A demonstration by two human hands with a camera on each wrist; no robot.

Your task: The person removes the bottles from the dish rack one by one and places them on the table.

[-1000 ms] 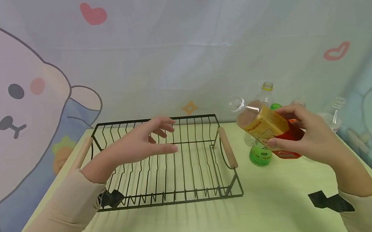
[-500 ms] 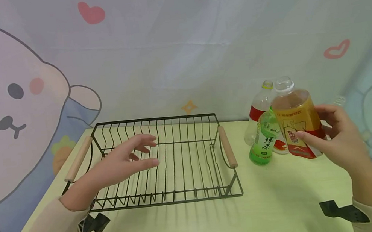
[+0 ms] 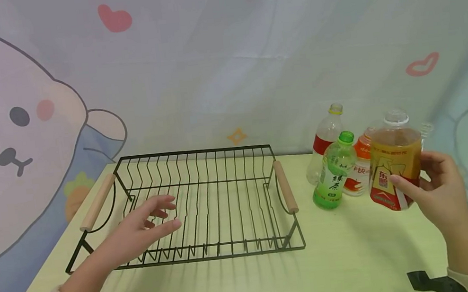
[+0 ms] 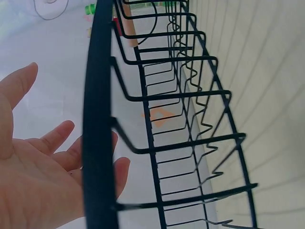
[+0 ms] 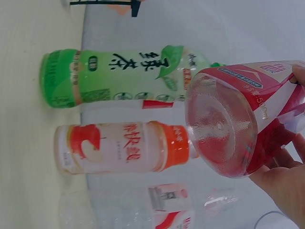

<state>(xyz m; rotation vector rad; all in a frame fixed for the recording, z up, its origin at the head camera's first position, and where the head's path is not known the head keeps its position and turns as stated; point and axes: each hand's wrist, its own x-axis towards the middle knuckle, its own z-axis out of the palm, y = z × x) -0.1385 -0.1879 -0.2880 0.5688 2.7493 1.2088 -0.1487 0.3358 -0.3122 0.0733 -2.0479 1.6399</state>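
My right hand grips a clear plastic drink bottle with a yellow and red label and no cap. In the right wrist view, the base of this bottle shows and is off the table. Just left of it stand a green tea bottle, a white bottle with an orange top, and a clear bottle with a red label. My left hand hovers over the left part of a black wire rack, fingers relaxed, holding nothing.
The rack has wooden handles on both sides and stands on a pale green table. Another clear bottle stands right of the white one, mostly hidden in the head view. A printed cloth hangs behind.
The right hand has carried the yellow and red bottle rightward, turned it from strongly tilted to nearly upright, and lowered it lately. The left hand has drawn back toward the front left.
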